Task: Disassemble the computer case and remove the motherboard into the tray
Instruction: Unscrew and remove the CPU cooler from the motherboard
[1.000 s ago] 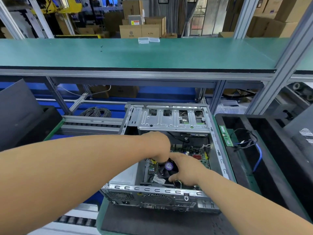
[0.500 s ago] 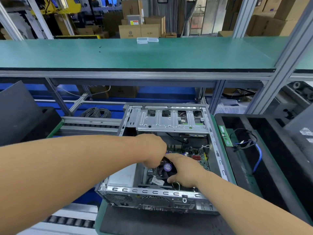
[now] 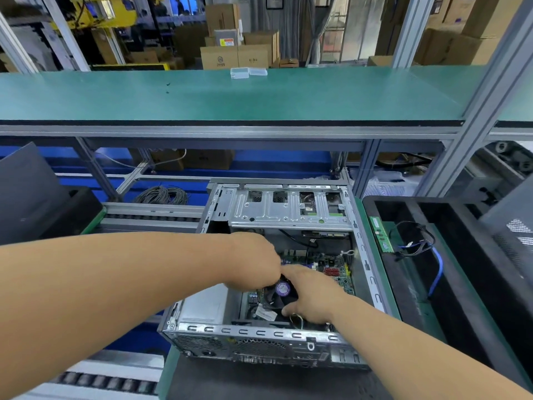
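Case (image 3: 259, 339) sits nearest you, lying open-side up on the bench, its rear panel toward you. Just past that panel your right hand (image 3: 313, 295) grips the near-right side of the cooler fan (image 3: 281, 293), thumb low by the loose wires, forefinger laid along the far edge. Your left hand (image 3: 253, 264) comes in from the left and curls down over the fan's far-left corner; its fingertips are hidden under the knuckles, so you cannot tell what they pinch. The fan lies directly between the two hands, and both are on it, so neither arm has the shorter reach. Beneath and beyond the fan the motherboard (image 3: 328, 267) lies flat on the case floor, its long side running away from you toward the drive cage (image 3: 288, 209). It seems not yet freed. The tray (image 3: 450, 298) stands just beside the case on your right, already holding a memory stick (image 3: 380, 233) and cables (image 3: 415, 241). So the board's way out is likely up, then right, your right hand leading.
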